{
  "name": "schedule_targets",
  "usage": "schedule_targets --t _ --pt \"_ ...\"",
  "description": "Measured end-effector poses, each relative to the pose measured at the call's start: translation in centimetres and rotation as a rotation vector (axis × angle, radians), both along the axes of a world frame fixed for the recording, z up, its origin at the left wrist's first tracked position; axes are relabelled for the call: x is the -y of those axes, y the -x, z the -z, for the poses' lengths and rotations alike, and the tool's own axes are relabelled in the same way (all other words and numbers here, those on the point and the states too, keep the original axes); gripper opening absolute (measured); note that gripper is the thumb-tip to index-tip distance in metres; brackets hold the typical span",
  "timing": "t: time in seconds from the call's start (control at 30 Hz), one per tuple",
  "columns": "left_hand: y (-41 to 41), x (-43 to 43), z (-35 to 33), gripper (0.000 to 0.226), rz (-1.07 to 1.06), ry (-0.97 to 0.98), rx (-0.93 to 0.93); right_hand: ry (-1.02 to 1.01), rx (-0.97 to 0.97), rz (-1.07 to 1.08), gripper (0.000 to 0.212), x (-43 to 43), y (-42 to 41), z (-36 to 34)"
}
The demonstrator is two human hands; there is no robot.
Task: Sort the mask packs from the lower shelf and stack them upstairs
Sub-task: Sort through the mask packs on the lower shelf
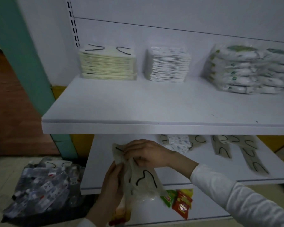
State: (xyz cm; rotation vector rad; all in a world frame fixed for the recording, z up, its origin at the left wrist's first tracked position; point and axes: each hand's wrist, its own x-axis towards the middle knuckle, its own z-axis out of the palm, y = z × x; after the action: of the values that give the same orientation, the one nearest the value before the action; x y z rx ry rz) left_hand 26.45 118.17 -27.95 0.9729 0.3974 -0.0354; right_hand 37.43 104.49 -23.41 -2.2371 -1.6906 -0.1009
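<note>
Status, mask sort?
Left hand, right hand grip beige mask packs over lower shelf. Loose packs lie there. Three stacks on upper shelf. Nothing in the way.

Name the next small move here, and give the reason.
Probably lift the cream mask packs, gripped by the left hand and right hand, onto the cream stack at the left of the upper shelf: they share its colour and black loops.
</note>
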Motion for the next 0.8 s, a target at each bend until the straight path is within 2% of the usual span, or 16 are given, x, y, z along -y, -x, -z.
schedule_targets --t 0.13,0.2,0.27,0.33,0.43,0.5,0.57,0.67,0.73,0.8 --pt "-0.4 0.0 -1.4 0.032 -0.016 0.094 0.049 0.062 -0.124 0.085 0.018 0.9 -0.9 -2.5" --pt "-0.9 -0.2 -1.0 0.039 -0.042 0.150 -0.034 0.171 -0.249 0.208 0.019 1.8 -1.2 -3.2" --pt "-1.5 -0.6 0.7 0.036 -0.107 0.087 -0.161 0.191 -0.409 0.359 0.018 2.7 -1.6 -3.3" --pt "-2.2 -0.5 1.6 0.021 -0.184 0.025 -0.216 0.070 -0.618 0.527 0.016 3.4 -1.5 -2.7" --pt "-2.7 0.6 1.2 0.024 -0.209 0.134 -0.158 -0.192 -0.870 0.741 0.033 3.7 -0.3 -1.0" --pt "-2.7 1.4 0.4 0.028 -0.198 0.225 -0.193 -0.261 -0.891 0.807 0.034 3.5 0.6 -0.1" --pt "-2.5 2.4 0.1 0.035 -0.178 0.294 -0.160 -0.302 -0.876 0.845 0.026 3.4 1.4 0.4" --pt "-2.0 4.0 -0.2 0.035 -0.192 0.242 -0.100 -0.361 -0.730 0.883 0.021 3.4 2.5 0.5" --pt "-1.7 4.9 -0.6 0.036 -0.236 0.194 -0.101 -0.386 -0.639 0.903 0.030 3.7 3.2 0.4" --pt "-1.3 5.7 -1.4 0.037 -0.299 0.229 -0.090 -0.525 -0.721 0.997 0.049 4.6 4.1 0.2"
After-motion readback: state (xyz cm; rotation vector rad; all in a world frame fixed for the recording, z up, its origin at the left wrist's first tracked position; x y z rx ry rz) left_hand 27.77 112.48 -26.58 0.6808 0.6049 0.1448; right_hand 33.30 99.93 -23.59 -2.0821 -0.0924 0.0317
